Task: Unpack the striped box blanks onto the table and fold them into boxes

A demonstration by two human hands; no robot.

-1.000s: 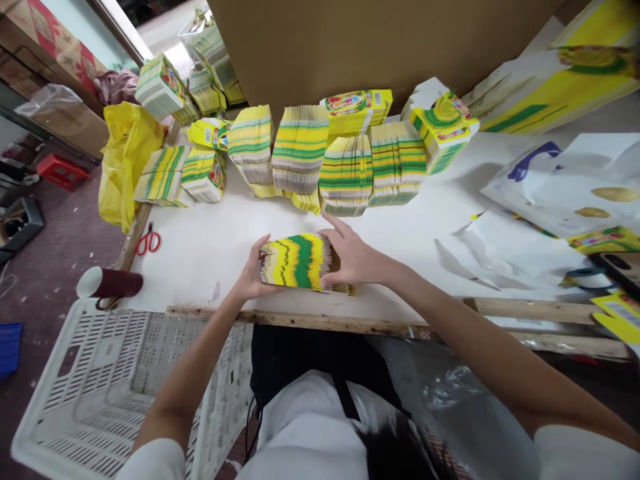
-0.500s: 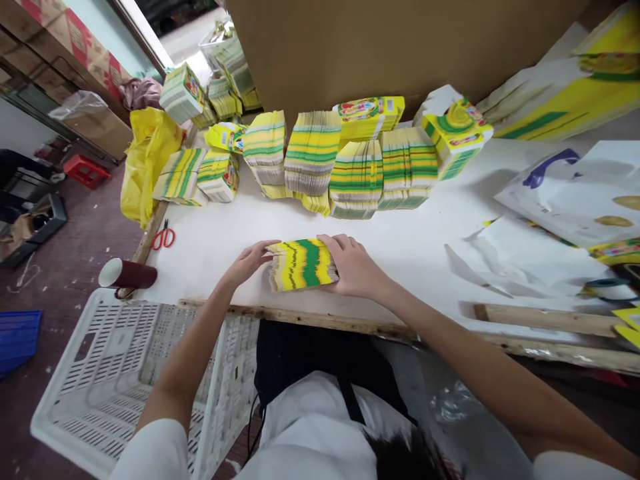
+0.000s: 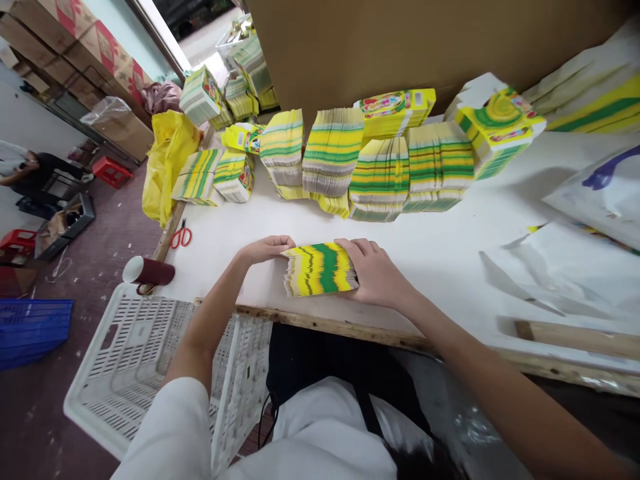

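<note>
A stack of flattened printed cartons (image 3: pixel 320 270), striped yellow, green and white along its edges, lies on the white tabletop near the front edge. My right hand (image 3: pixel 377 270) is wrapped round the stack's right end, fingers over the far side. At the far left corner, my left hand (image 3: pixel 267 249) has its fingers curled in and pinches the carton edges. The stack's left edges are uneven and slightly fanned. Behind it stands a row of similar carton stacks, among them a striped stack (image 3: pixel 380 177) nearest my hands.
Red-handled scissors (image 3: pixel 181 236) and a dark red cylinder (image 3: pixel 155 272) lie at the table's left. Below is a white plastic crate (image 3: pixel 95 353). A yellow bag (image 3: pixel 167 160) hangs at the left edge. White sheets (image 3: pixel 560 260) and a wooden strip (image 3: pixel 575 337) lie right. A person sits far left.
My left fingers have gone from stretched along the stack's left end to curled at its far corner. My right hand keeps its hold. The view has turned slightly left.
</note>
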